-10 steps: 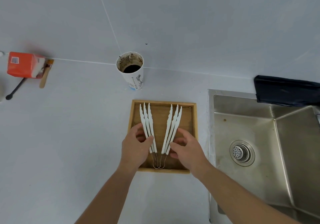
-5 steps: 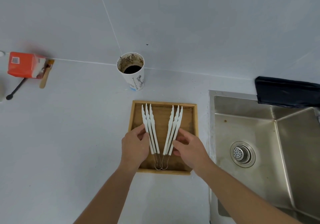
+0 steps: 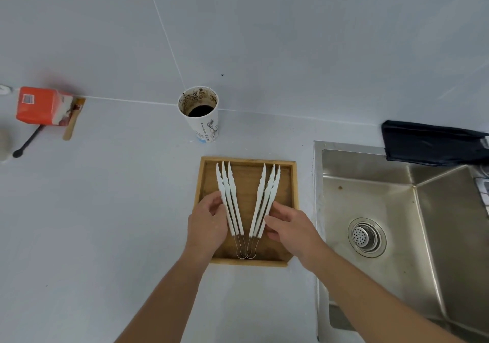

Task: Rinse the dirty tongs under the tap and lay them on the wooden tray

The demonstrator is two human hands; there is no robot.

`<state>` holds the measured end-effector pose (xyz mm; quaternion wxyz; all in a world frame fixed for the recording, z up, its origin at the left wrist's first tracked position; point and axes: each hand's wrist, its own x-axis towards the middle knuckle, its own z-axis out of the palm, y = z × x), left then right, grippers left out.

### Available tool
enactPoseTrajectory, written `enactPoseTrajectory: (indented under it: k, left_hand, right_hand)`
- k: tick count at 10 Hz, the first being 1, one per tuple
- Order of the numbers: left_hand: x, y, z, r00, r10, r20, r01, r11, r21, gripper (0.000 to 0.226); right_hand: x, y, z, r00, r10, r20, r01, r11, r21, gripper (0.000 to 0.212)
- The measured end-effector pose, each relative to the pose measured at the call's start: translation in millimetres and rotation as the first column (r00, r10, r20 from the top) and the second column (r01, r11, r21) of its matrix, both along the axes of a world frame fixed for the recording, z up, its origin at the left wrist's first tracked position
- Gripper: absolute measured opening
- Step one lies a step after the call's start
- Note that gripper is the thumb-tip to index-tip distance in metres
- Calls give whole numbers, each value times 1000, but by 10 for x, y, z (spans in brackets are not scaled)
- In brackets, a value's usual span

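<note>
White tongs (image 3: 247, 205) lie on the wooden tray (image 3: 294, 199), their plastic arms spread into a V: three blades fan toward the tray's far-left corner, three toward the far right, and the thin wire loops at the near end meet close to the tray's front rim. The left hand (image 3: 207, 227) rests at the outer side of the left bundle, fingers loosely curled with the tips touching the outermost blade. The right hand (image 3: 289, 226) mirrors it on the right bundle, fingertips against the outer blade; whether either hand truly grips is hard to tell, but both look relaxed, touching rather than clasping. Both forearms reach in from the bottom edge.

The tray sits on a pale grey counter (image 3: 105, 223), just left of a steel sink (image 3: 397, 236) whose round drain strainer (image 3: 366, 237) shows in the basin floor. A dark cloth (image 3: 431, 144) hangs over the sink's far rim. Behind the tray, near but not touching, stands a paper cup (image 3: 205, 125) with dark liquid and brown grime on its inner wall. Far left, against the wall, an orange carton (image 3: 42, 105) lies with a wooden stick (image 3: 71, 125) beside it and a black-handled utensil (image 3: 26, 142) angled out from under it.
</note>
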<state>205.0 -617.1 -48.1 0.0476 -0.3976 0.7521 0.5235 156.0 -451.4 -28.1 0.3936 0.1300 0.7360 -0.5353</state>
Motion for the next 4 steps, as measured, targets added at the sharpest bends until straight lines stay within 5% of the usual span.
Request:
enactPoseTrajectory:
  k: [4]
  left_hand:
    - [246,54,163,997,79,-22,-76,988,135,37]
  right_hand:
    - [15,258,129,978,-176,115,189,975,-113,47]
